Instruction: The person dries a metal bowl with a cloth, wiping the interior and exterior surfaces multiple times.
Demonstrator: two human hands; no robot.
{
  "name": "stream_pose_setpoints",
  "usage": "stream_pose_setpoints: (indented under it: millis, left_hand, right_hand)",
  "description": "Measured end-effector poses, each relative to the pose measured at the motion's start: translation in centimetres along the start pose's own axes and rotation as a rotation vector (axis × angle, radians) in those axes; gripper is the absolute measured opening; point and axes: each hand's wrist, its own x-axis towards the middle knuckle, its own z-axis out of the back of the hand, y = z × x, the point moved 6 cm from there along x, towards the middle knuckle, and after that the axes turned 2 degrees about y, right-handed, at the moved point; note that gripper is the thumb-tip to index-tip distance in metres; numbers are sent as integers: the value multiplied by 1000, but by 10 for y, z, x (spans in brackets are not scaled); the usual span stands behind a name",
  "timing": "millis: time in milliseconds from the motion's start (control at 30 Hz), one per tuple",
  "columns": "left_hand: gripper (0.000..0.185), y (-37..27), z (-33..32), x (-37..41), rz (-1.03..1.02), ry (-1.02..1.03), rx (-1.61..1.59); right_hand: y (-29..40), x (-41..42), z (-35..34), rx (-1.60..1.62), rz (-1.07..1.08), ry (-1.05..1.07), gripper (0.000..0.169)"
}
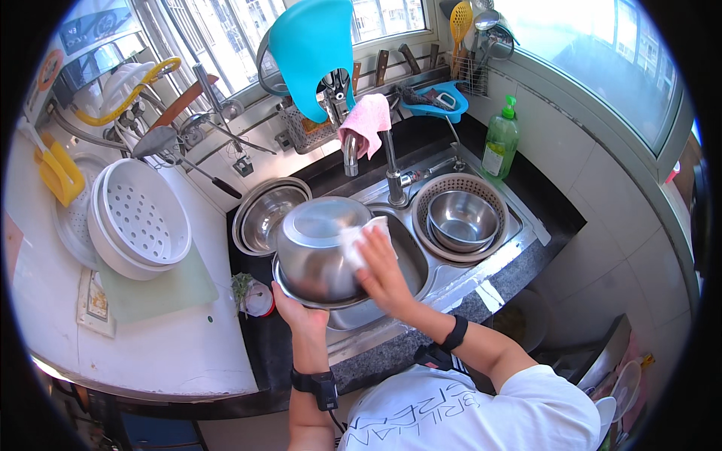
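Note:
Over the sink, my left hand (pixel 300 309) holds a large stainless steel pot or deep bowl (pixel 318 253) by its rim, its bottom turned upward. My right hand (pixel 381 270) presses a white cloth or paper wipe (pixel 355 242) against the side of that vessel. Below it, part of the steel sink basin (pixel 414 262) shows. Steel bowls (pixel 273 217) lean together just left of the vessel. A perforated basin (pixel 488 189) with smaller steel bowls (pixel 463 219) inside sits over the right part of the sink. What lies inside the held vessel is hidden.
Behind the sink stand a faucet (pixel 351 155) with a pink cloth (pixel 369 121) and a green soap bottle (pixel 500 141). A small red-rimmed container (pixel 259 300) is on the black counter at left. White colanders (pixel 144 217) stand farther left. Several knives and utensils line the window wall.

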Motion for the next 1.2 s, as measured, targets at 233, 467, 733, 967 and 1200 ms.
stream_pose_setpoints:
  millis: [233,467,733,967,1200]
  left_hand:
    - [62,18,2,-1,30,1,197]
    - [46,6,-20,-18,-150,-17,455]
    - [50,-8,-11,-17,-75,-70,359]
    - [46,-1,-5,-4,-77,-98,421]
    - [39,10,-9,-25,-58,145,652]
  right_hand:
    - [54,12,-24,-340,442,331,37]
    - [-12,49,2,124,160,292,43]
    - [-89,-12,-6,390,-374,202,53]
    - [-9,-10,-2,188,-51,273,46]
    - [-91,6,13,281,-387,46,44]
